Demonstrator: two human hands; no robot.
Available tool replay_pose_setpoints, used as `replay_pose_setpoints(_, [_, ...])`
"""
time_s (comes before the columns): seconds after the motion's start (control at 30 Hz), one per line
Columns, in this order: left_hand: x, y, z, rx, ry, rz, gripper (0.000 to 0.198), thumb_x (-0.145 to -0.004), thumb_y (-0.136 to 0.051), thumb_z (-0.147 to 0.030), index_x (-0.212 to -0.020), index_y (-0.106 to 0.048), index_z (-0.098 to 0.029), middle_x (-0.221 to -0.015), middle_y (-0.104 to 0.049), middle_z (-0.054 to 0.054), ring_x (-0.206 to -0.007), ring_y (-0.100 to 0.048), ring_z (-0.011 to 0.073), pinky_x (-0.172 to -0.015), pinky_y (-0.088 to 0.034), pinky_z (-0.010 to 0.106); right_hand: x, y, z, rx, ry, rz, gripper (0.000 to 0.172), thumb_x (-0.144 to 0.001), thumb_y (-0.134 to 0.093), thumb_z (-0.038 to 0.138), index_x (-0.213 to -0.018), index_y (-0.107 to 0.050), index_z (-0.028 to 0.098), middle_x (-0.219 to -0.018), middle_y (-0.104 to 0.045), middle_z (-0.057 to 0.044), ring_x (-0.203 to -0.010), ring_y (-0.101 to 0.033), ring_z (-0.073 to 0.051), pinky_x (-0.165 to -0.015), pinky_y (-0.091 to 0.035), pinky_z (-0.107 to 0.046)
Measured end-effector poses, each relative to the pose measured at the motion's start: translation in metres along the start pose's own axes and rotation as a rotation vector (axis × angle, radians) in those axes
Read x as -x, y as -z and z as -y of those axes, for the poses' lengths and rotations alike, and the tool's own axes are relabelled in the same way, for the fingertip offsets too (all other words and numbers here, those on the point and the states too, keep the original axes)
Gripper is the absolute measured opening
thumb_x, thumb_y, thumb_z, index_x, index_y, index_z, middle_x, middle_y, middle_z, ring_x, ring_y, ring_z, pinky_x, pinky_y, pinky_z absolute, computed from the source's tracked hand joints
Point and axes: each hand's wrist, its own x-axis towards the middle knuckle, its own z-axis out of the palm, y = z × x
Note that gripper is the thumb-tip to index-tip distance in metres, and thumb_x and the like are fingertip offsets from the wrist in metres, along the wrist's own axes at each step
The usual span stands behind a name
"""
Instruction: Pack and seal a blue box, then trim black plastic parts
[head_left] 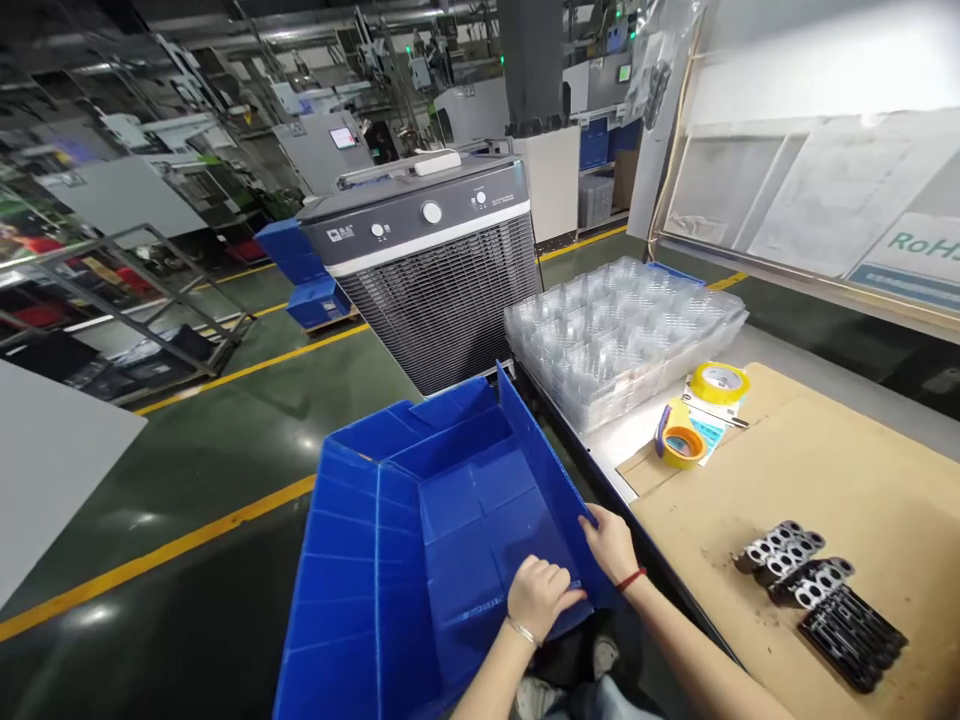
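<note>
A large blue corrugated plastic box [487, 520] stands before me with its top open. Its inside shows nothing but creased panels and some printing along the near end. My right hand [611, 545], with a red cord at the wrist, is closed over the top edge of the box's right wall. My left hand [536, 597], wearing a bracelet, is curled at the near end of the box, its thumb pointing right. The fingers of that hand are partly hidden, and they appear to grip the near edge.
To the right, a workbench [795, 450] carries stacked clear plastic trays [622, 330], a yellow tape roll [720, 382], a tape dispenser [681, 437] and several black metal parts [817, 600]. An air cooler [442, 270] stands behind the box. Blue bins [315, 300] sit on the floor.
</note>
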Motion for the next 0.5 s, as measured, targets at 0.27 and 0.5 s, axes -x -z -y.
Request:
replay_pose_setpoints(0.27, [-0.055, -0.038, 0.006, 0.052, -0.047, 0.185, 0.053, -0.091, -0.059, -0.058, -0.056, -0.056, -0.018, -0.050, -0.058, -0.002, -0.050, -0.054, 0.0109, -0.056, -0.034, 0.027, -0.032, 0.050, -0.012, 0.057, -0.004, -0.010, 0.020, -0.100, -0.058, 0.030, -0.110, -0.068, 0.015, -0.101, -0.073, -0.006, -0.092, -0.070, -0.019, -0.088, -0.056, -0.040])
replay_pose_setpoints(0.5, [-0.106, -0.029, 0.041, -0.013, 0.321, 0.447, 0.036, -0.095, -0.060, -0.044, -0.073, -0.063, -0.015, -0.069, -0.066, -0.001, -0.068, -0.064, 0.0142, -0.071, -0.052, 0.032, -0.089, 0.064, 0.043, 0.108, 0.072, 0.031, 0.023, -0.098, -0.061, 0.034, -0.113, -0.066, 0.017, -0.115, -0.068, -0.008, -0.101, -0.067, -0.021, -0.091, -0.056, -0.043])
